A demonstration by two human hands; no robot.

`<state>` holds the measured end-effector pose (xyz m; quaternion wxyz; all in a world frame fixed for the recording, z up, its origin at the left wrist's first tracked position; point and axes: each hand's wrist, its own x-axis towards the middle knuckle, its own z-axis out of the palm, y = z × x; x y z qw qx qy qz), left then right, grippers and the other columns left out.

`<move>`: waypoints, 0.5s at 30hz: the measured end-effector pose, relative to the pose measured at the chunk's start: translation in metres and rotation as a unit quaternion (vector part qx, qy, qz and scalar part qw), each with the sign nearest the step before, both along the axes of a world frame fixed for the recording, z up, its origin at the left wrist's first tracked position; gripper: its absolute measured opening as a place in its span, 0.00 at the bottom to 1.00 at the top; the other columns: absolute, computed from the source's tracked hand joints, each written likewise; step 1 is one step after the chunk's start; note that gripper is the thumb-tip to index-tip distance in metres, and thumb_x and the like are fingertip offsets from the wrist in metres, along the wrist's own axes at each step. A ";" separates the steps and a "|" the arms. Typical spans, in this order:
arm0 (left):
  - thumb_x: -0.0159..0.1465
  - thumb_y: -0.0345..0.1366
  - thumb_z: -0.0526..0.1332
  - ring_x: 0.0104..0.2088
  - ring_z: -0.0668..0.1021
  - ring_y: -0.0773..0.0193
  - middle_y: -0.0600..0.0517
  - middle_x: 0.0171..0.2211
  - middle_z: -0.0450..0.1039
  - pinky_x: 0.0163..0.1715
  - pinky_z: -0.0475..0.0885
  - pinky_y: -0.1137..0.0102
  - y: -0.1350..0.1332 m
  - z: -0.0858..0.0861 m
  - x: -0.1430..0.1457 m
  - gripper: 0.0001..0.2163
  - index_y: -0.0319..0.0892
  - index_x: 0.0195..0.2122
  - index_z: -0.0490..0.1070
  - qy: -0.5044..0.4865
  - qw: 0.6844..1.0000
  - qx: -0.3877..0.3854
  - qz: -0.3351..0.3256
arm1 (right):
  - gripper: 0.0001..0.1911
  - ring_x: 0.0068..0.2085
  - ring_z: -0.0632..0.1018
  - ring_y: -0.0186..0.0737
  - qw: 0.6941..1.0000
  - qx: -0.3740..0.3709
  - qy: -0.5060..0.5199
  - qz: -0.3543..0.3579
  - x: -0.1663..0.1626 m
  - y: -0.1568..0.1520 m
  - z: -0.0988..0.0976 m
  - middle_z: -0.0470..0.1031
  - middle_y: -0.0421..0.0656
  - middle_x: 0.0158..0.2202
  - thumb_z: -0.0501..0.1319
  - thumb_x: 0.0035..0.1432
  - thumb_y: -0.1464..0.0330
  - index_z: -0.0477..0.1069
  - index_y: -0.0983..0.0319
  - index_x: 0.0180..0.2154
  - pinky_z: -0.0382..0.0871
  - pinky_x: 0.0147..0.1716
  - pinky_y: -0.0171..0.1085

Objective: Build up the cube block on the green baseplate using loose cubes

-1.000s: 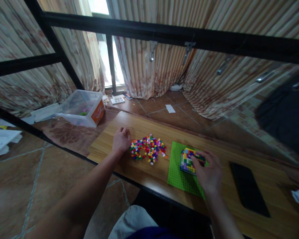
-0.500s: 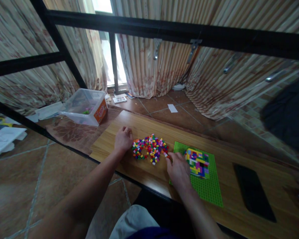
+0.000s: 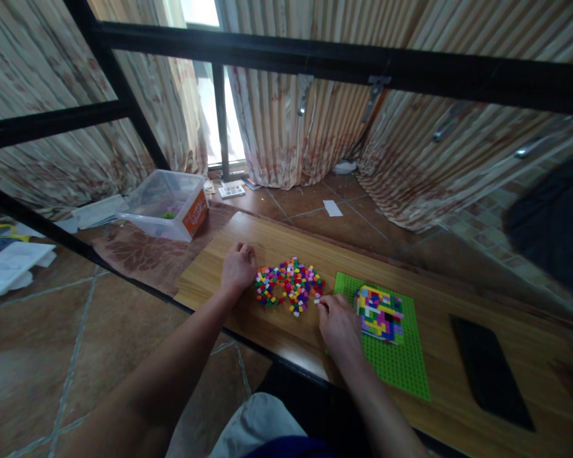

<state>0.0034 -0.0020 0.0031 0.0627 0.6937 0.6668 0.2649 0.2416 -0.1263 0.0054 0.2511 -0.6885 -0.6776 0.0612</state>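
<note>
"Green plastic first: what sits on that studded baseplate (image 3: 403, 372) in the head view?"

"A multicoloured brick block (image 3: 377, 315), on its far half, with a dark gap toward the right of its top."

"And the loose bricks (image 3: 291, 283)?"

"Heaped on the wooden table (image 3: 265, 238), left of the baseplate and apart from it, between the two hands."

"What is the right hand (image 3: 340, 321) doing?"

"It reaches over the baseplate's left edge, just beside the brick block. Thumb and forefinger come together at the heap's right edge, by a pale brick (image 3: 317, 301). I can't tell whether they pinch it."

"The left hand (image 3: 239, 267)?"

"Fingers curled, resting on the table against the heap's left side. Whether anything is inside, I can't tell."

"Anything else about?"

"One black slab (image 3: 491, 371) lies flat on the table, right of the baseplate. Beyond the table's left end, a clear bin (image 3: 155, 205) with an orange label stands on a patterned rug (image 3: 134, 248)."
</note>
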 end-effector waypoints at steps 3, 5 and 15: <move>0.65 0.31 0.53 0.44 0.76 0.57 0.46 0.41 0.72 0.44 0.71 0.66 0.000 0.001 0.000 0.10 0.44 0.38 0.75 0.007 1.000 0.000 0.001 | 0.13 0.37 0.75 0.43 0.999 -0.010 0.049 0.016 -0.003 -0.004 0.007 0.76 0.47 0.35 0.51 0.64 0.69 0.75 0.60 0.36 0.67 0.40 0.41; 0.65 0.30 0.53 0.44 0.76 0.57 0.46 0.41 0.72 0.44 0.71 0.66 -0.001 0.001 0.000 0.10 0.44 0.38 0.75 0.010 1.000 -0.001 0.001 | 0.13 0.38 0.76 0.42 0.996 -0.011 0.090 0.028 -0.003 -0.009 0.013 0.77 0.46 0.36 0.51 0.64 0.68 0.75 0.60 0.37 0.67 0.41 0.40; 0.65 0.30 0.53 0.44 0.76 0.57 0.46 0.43 0.73 0.45 0.71 0.66 0.001 -0.002 -0.001 0.10 0.44 0.39 0.75 0.004 1.000 0.002 0.002 | 0.16 0.42 0.79 0.44 0.983 0.038 0.177 -0.040 0.042 -0.033 0.039 0.80 0.45 0.41 0.56 0.63 0.56 0.77 0.58 0.38 0.69 0.46 0.43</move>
